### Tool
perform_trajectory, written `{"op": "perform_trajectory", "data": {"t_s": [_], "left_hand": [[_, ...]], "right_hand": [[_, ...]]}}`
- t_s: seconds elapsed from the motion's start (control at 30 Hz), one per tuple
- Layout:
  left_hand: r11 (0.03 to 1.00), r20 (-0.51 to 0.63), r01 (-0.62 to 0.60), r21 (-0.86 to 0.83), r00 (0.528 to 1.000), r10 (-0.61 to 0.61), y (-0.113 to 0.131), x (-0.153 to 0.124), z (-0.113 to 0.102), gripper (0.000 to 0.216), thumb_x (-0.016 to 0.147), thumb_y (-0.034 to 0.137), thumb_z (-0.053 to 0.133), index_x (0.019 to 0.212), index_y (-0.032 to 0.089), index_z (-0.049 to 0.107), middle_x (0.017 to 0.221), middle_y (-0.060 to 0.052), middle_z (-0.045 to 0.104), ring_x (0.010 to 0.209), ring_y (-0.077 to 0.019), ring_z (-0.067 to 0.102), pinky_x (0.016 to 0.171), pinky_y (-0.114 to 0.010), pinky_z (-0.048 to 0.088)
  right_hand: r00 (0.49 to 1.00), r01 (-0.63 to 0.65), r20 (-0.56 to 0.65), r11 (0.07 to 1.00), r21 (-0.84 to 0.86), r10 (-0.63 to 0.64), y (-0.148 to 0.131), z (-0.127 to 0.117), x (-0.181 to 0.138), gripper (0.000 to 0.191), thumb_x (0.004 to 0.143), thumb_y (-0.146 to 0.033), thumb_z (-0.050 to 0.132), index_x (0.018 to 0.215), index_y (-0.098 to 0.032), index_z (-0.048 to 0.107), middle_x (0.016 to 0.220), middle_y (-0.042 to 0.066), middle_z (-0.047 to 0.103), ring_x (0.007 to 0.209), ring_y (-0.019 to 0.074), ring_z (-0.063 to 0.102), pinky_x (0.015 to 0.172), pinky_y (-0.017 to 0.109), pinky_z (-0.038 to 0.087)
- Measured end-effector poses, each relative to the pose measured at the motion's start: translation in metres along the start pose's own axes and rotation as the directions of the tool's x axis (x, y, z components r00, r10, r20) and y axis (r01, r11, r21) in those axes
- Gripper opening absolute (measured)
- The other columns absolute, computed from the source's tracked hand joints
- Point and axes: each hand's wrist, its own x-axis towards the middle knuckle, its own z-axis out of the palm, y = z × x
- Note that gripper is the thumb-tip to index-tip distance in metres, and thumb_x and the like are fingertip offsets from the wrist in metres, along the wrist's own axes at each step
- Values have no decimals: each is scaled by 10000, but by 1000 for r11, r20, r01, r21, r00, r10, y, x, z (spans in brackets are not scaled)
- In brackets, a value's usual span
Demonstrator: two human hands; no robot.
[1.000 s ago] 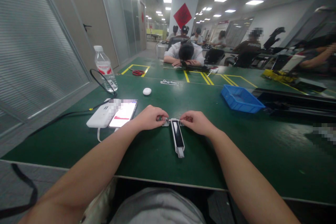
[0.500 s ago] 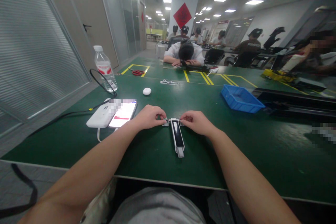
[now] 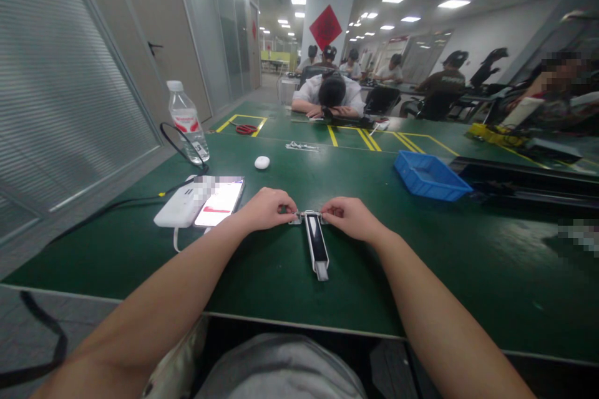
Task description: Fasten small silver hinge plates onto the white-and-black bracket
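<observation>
On the green table lies a slim device (image 3: pixel 317 242) with a dark face, a pale frame and a grey tab at its near end. Across its far end runs a small metal crosspiece (image 3: pixel 309 214) with a flat plate on either side. My left hand (image 3: pixel 270 207) pinches the left end of this crosspiece between thumb and fingertips. At the opposite end, my right hand (image 3: pixel 349 217) has its fingertips closed on the metal in the same way. The fingers partly hide both ends.
To the left are a lit phone (image 3: pixel 221 201), a white power bank (image 3: pixel 180 204) with cables and a water bottle (image 3: pixel 186 121). Ahead sits a small white case (image 3: pixel 262 163). A blue bin (image 3: pixel 431 174) stands to the right. Across the table a person (image 3: pixel 331 93) rests head on arms.
Both my hands and the device hold still. At the far right, a person in the background has shifted slightly.
</observation>
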Motion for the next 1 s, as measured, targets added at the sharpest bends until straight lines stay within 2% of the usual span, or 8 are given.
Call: {"op": "perform_trajectory", "data": {"t_s": [0.47,0.9,1.0], "left_hand": [[999,-45,49,-4,998,-49,4,2,5,133,785,286,669,758,157,687,788,-17,692,720,-131,610,640,-213,389],[994,-107,-105,-12,989,103,0,1,10,146,814,236,642,709,138,670,734,-19,663,676,-109,589,635,-203,389],[994,-95,-108,-18,990,106,0,1,9,136,816,238,636,734,140,683,761,-26,673,695,-113,595,651,-204,396]], "right_hand": [[1000,-5,-9,1000,9,5,1,1,0,93,766,-197,598,762,-159,683,663,7,618,576,105,506,578,232,394],[1000,-17,-17,1000,25,18,3,3,2,96,755,-183,604,760,-153,696,652,5,631,565,101,511,563,220,389],[1000,-20,-21,1000,23,21,3,3,2,95,750,-180,608,759,-155,699,652,6,637,565,102,514,566,222,394]]}}
